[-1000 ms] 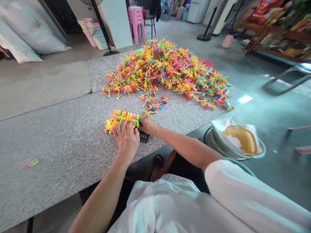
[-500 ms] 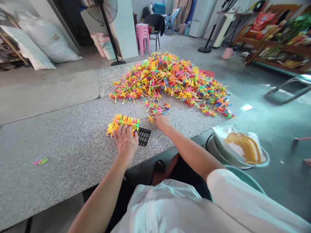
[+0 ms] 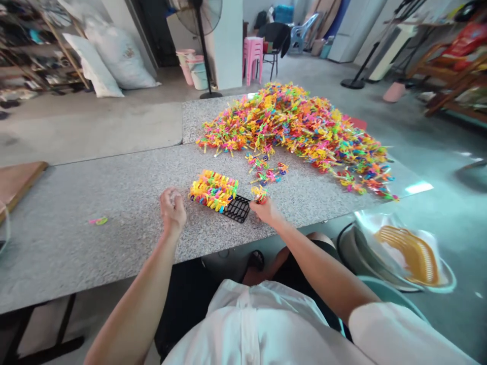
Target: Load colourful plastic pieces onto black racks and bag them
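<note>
Head view. Granite-pattern counter (image 3: 114, 203). Right hand (image 3: 266, 209) pinches a small colourful plastic piece (image 3: 260, 194) just beside the bare end of a black grid tray (image 3: 236, 208). The tray's other end is packed with a row of colourful pieces (image 3: 213, 189). Left hand (image 3: 172, 209) hovers loosely curled, just left of the tray, not touching it. Large heap of colourful plastic pieces (image 3: 300, 126) at the far end of the counter; a few strays (image 3: 266, 170) lie between heap and tray. A lone piece (image 3: 98, 221) lies well apart, to the left.

Multicolour toy pile (image 3: 300, 126) (pink, yellow, orange, green), black grid tray (image 3: 238, 208), speckled grey table (image 3: 114, 203).
</note>
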A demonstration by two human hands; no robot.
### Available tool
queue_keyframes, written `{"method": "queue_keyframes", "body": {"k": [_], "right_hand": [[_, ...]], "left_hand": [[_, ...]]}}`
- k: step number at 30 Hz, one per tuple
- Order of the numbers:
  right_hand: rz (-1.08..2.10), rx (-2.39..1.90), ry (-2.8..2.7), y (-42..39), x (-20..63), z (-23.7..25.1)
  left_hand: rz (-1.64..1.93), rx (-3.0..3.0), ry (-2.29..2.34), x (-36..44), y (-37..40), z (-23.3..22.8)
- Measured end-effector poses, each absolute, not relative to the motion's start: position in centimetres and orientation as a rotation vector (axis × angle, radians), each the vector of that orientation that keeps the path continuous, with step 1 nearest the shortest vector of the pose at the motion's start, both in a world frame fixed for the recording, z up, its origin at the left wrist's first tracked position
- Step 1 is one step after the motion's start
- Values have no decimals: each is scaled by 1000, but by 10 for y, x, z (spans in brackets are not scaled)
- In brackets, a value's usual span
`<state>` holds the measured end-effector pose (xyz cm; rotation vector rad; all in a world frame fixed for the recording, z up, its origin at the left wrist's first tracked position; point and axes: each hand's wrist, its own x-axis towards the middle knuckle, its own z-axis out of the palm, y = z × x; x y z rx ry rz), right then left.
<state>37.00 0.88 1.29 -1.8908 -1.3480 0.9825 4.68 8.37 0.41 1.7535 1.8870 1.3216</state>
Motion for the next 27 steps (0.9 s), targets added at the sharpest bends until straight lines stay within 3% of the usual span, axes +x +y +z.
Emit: {"method": "queue_keyframes", "body": {"k": [10,20,27], "right_hand": [[1327,-1824,-1278,10,309,18],[833,-2080,-1515,3,297,12],[768,-2047,-1560,3,301,-2]], "left_hand": [[952,1766,1580,51,109,-25],[717,2000,1745,55,99,-20],[657,2057,1786,58,95,-20]]}}
